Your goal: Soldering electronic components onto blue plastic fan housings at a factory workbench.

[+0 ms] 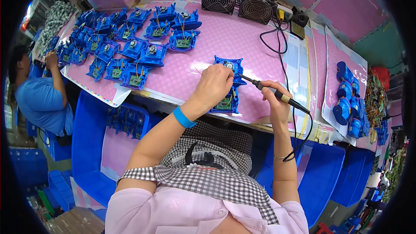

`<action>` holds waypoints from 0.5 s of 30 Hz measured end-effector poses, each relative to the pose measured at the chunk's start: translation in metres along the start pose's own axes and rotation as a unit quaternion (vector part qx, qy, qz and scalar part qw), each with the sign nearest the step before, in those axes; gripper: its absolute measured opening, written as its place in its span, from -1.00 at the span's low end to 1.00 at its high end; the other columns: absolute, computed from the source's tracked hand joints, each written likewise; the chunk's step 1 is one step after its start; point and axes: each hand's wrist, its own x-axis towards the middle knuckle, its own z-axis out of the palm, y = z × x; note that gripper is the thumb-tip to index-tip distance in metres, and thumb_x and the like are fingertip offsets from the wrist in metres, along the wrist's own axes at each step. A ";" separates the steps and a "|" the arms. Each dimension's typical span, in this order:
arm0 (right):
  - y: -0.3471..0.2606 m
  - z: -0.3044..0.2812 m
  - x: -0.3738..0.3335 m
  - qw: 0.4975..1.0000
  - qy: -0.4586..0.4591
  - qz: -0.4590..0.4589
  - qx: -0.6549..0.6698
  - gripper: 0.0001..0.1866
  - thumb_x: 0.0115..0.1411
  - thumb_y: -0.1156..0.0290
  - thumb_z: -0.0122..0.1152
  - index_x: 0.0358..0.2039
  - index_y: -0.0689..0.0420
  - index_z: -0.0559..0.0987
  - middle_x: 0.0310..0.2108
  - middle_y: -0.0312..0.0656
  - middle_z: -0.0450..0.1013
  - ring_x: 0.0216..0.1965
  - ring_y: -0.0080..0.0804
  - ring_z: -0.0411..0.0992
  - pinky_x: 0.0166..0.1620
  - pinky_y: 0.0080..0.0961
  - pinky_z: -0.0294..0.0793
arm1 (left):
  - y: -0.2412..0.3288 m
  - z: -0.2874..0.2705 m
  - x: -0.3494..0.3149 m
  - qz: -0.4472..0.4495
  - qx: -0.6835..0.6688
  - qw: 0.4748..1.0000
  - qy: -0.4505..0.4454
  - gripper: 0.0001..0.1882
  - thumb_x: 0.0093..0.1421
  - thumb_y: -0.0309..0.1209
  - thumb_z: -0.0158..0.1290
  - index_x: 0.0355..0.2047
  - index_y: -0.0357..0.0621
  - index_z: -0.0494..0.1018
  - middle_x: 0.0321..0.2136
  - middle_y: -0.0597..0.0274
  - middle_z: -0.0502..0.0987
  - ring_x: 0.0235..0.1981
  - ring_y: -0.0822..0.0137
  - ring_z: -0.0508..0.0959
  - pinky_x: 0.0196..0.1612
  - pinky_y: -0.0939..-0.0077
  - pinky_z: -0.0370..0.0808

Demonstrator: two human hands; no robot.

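Observation:
My right hand (pixel 276 97) is closed round the handle of a soldering iron (pixel 271 89), whose tip points left at a blue plastic housing (pixel 237 62) on the pink bench. A round metal part sits in that housing's upper section, and a green circuit board (pixel 225 102) lies in its lower section. My left hand (pixel 214 82) is over the housing's left side, fingers pinched together close to the iron's tip. Whatever those fingers hold, perhaps a thin wire, is too small to make out. A black cord runs from the iron's rear end.
Several similar blue housings (pixel 143 54) with boards and wires stand at the left. Two black fans (pixel 258 8) line the bench's back edge. Blue parts (pixel 345 89) lie at the right. A blue bin (pixel 89 147) is below the bench. A co-worker (pixel 43 97) sits at far left.

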 end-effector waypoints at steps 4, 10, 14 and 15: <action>0.000 -0.001 -0.001 1.000 0.011 -0.001 0.017 -0.81 0.05 0.56 0.19 -0.29 0.34 0.60 -0.43 -0.15 0.51 -0.49 -0.54 0.38 -0.38 -0.64 0.36 | 0.000 0.001 0.000 0.002 0.001 1.000 0.004 -0.85 0.03 -0.44 0.06 -0.45 -0.23 0.57 -0.51 -0.03 0.53 -0.42 0.01 0.55 -0.34 0.16 0.46; 0.000 -0.002 -0.001 0.999 0.023 -0.007 0.035 -0.82 0.07 0.59 0.16 -0.28 0.35 0.59 -0.43 -0.13 0.51 -0.50 -0.53 0.38 -0.38 -0.64 0.36 | 0.001 0.000 0.001 -0.003 -0.006 1.000 0.003 -0.86 0.03 -0.44 0.06 -0.46 -0.24 0.57 -0.50 -0.03 0.54 -0.42 0.02 0.55 -0.34 0.18 0.46; 0.000 -0.004 -0.002 0.999 0.026 0.001 0.033 -0.81 0.07 0.59 0.16 -0.28 0.35 0.59 -0.44 -0.13 0.51 -0.50 -0.53 0.38 -0.38 -0.64 0.36 | 0.008 -0.003 0.002 -0.018 -0.019 1.000 -0.010 -0.85 0.04 -0.50 0.02 -0.49 -0.32 0.55 -0.48 -0.12 0.54 -0.38 -0.07 0.54 -0.25 0.08 0.45; 0.000 -0.004 -0.002 0.999 0.027 0.001 0.033 -0.81 0.07 0.59 0.16 -0.28 0.35 0.59 -0.44 -0.13 0.51 -0.50 -0.53 0.38 -0.38 -0.64 0.36 | 0.008 -0.003 0.002 -0.019 -0.019 1.000 -0.011 -0.85 0.04 -0.50 0.02 -0.49 -0.32 0.55 -0.48 -0.12 0.54 -0.38 -0.06 0.54 -0.25 0.08 0.45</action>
